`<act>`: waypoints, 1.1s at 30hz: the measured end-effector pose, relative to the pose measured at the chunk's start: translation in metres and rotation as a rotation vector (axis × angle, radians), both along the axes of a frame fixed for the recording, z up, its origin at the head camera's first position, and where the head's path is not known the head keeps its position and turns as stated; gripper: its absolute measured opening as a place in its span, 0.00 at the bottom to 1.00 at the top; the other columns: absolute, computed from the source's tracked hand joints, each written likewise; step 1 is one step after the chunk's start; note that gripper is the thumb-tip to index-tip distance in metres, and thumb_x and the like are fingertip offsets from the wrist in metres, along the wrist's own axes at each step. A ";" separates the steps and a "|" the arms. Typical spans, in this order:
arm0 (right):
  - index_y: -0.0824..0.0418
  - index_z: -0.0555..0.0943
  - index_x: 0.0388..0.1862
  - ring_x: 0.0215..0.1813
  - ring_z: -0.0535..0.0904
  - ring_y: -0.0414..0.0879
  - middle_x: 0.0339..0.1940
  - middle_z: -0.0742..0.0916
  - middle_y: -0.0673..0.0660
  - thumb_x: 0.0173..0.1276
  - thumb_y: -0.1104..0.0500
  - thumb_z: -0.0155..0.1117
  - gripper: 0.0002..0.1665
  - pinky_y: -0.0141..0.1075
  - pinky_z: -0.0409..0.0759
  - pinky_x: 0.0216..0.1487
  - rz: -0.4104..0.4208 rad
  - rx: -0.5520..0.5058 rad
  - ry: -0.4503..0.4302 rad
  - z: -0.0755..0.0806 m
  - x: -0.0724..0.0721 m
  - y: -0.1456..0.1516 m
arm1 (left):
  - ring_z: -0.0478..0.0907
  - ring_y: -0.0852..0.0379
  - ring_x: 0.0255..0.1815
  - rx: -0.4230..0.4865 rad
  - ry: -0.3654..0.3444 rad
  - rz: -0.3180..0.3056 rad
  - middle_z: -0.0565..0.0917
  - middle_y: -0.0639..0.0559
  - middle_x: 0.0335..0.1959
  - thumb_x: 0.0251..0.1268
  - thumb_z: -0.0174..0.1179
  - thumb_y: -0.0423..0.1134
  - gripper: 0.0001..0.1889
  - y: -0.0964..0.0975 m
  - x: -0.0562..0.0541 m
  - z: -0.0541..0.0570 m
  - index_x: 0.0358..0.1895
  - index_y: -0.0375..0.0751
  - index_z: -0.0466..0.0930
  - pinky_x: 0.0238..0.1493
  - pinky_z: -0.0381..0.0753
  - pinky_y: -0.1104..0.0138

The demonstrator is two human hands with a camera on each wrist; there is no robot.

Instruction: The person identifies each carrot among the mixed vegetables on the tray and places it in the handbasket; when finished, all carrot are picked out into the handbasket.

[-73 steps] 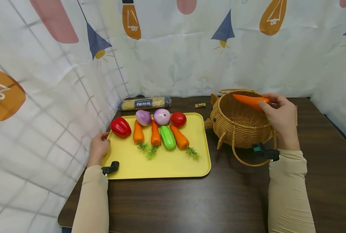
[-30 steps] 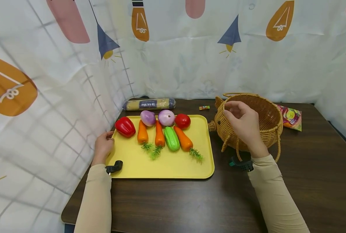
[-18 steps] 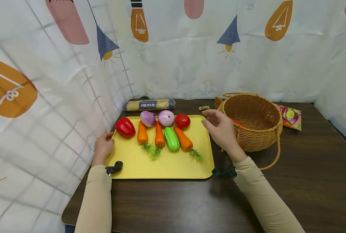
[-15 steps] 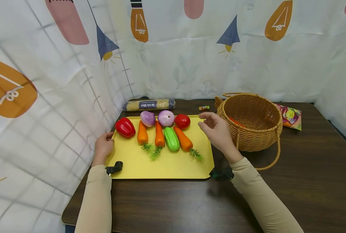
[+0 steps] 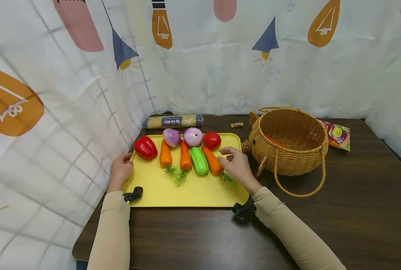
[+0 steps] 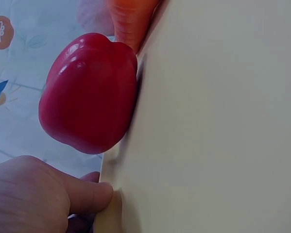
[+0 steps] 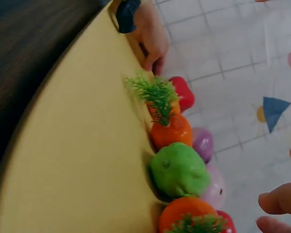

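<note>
My left hand (image 5: 120, 170) grips the left rim of a yellow tray (image 5: 173, 195), thumb on top in the left wrist view, beside a red bell pepper (image 6: 89, 94). Over the tray's right part, my right hand (image 5: 235, 167) hovers with loosely bent fingers and holds nothing. Its fingertips are close to the rightmost carrot (image 5: 211, 161), partly covering its green top. A green cucumber-like vegetable (image 5: 199, 161) and two more carrots, a middle carrot (image 5: 185, 156) and a left carrot (image 5: 165, 154), lie beside it. Behind them sit a tomato (image 5: 212, 140) and two purple round vegetables (image 5: 193, 137).
Right of the tray stands an animal-shaped wicker basket (image 5: 291, 163), its handle hanging in front, with a bit of orange carrot (image 5: 274, 141) showing inside. A colourful snack bag (image 5: 338, 135) lies behind it. Along the back are a pasta pack (image 5: 173, 120) and a small candy (image 5: 237, 124).
My right hand held an orange carrot over the basket, and orange now shows inside it. The emptied hand has moved left, over the tray's right side. My left hand stays at the rim.
</note>
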State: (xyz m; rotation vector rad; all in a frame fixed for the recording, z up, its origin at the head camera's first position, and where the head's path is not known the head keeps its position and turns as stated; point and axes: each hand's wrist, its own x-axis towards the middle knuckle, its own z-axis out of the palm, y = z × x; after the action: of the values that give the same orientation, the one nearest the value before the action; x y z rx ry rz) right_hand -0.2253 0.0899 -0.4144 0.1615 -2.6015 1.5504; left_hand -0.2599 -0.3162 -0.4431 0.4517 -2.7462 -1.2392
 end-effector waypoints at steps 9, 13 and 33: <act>0.60 0.81 0.54 0.50 0.79 0.55 0.53 0.84 0.57 0.63 0.51 0.69 0.23 0.47 0.76 0.53 -0.023 0.022 -0.018 -0.016 -0.003 -0.006 | 0.71 0.40 0.58 -0.021 0.016 0.001 0.74 0.34 0.61 0.71 0.42 0.31 0.24 -0.001 -0.003 0.003 0.69 0.31 0.67 0.57 0.70 0.54; 0.60 0.81 0.54 0.49 0.78 0.54 0.52 0.84 0.57 0.61 0.49 0.70 0.26 0.45 0.76 0.51 -0.038 0.028 -0.014 -0.022 -0.003 -0.009 | 0.71 0.40 0.58 -0.023 0.019 0.000 0.74 0.33 0.61 0.71 0.42 0.31 0.24 -0.001 -0.002 0.004 0.69 0.30 0.67 0.57 0.70 0.54; 0.58 0.79 0.56 0.40 0.77 0.49 0.43 0.85 0.56 0.54 0.48 0.76 0.32 0.40 0.74 0.43 -0.006 0.180 0.005 -0.036 -0.001 -0.012 | 0.70 0.39 0.58 -0.020 0.015 -0.004 0.74 0.32 0.60 0.71 0.42 0.31 0.24 0.000 0.000 0.000 0.69 0.30 0.67 0.57 0.70 0.53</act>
State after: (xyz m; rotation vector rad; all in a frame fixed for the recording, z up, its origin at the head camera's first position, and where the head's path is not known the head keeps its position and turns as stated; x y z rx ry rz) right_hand -0.2260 0.0775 -0.4508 0.1711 -2.7329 1.3098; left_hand -0.2603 -0.3164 -0.4430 0.4332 -2.7462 -1.2093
